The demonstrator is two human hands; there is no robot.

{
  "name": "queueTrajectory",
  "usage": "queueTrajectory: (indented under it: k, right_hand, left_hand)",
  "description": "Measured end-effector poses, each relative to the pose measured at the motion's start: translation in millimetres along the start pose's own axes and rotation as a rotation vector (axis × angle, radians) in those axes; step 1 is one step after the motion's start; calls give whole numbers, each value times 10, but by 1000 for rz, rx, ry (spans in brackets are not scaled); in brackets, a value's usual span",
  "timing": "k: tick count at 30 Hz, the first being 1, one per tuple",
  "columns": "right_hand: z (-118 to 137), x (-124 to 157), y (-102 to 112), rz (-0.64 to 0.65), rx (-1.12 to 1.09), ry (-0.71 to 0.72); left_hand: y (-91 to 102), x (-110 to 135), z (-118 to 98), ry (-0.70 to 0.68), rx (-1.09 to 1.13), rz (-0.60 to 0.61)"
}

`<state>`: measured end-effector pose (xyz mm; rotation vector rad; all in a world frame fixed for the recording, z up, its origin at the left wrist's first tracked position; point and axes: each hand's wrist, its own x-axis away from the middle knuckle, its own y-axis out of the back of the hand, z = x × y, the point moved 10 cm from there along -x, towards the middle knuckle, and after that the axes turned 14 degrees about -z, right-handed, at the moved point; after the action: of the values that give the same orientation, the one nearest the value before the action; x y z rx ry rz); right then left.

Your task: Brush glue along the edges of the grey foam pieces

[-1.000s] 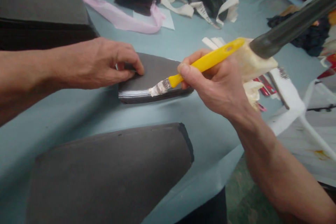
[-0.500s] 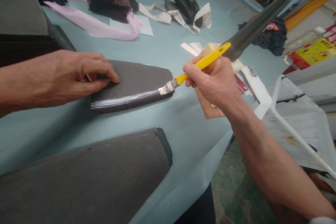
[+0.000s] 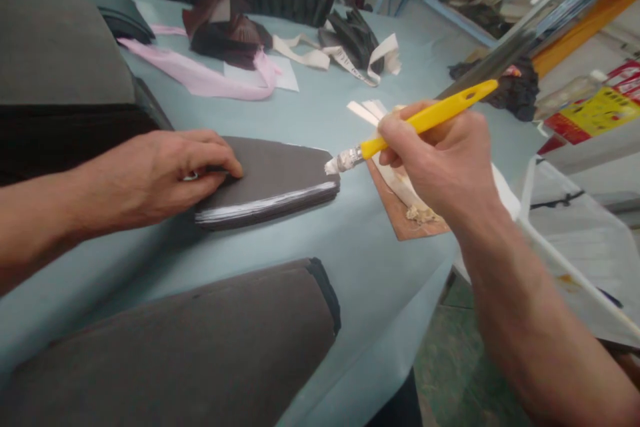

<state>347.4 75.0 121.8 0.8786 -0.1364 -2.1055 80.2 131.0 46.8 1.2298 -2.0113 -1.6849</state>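
Observation:
My right hand (image 3: 445, 160) grips a yellow-handled paintbrush (image 3: 430, 119), fingers wrapped round the handle. Its bristles are coated in white paste and sit just over the right tip of a stack of dark grey sheet pieces (image 3: 280, 167). A white smear runs along the upper part of the stack's near side; below it the layers show dark. At the stack's left end, my left hand (image 3: 165, 173) is closed with thumb and index finger pressed together on the top piece; its other fingers are partly hidden.
A larger dark grey stack (image 3: 200, 340) lies in front, another (image 3: 60, 53) at the left. Beyond are a pink cloth strip (image 3: 200, 80), dark scraps (image 3: 227, 33) and white strips (image 3: 305, 53). A brown board (image 3: 407, 220) lies near the table's right edge, beside a white bin (image 3: 575, 233).
The brush has lifted off the stack's side at its right end and moved to above the tip. The whole view has shifted slightly; my left hand stays on the stack.

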Motion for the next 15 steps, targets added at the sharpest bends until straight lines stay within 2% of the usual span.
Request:
queueTrajectory:
  k: [3,6,11,15]
  right_hand:
    - [128,4,-219,32,-148,-17]
    - [186,-37,-535,100,-276,-30]
    - [213,-62,-1158,305,-442,-63]
    - [222,-46,-1490,372,-540,-72]
  left_hand:
    - [-17,46,-63,-29,96,-17]
    - [-34,103,-29,-17,57,-38]
    - [-40,192,-67,-24,-29,-43]
    - [-32,220,-127,-22,-50,-39]
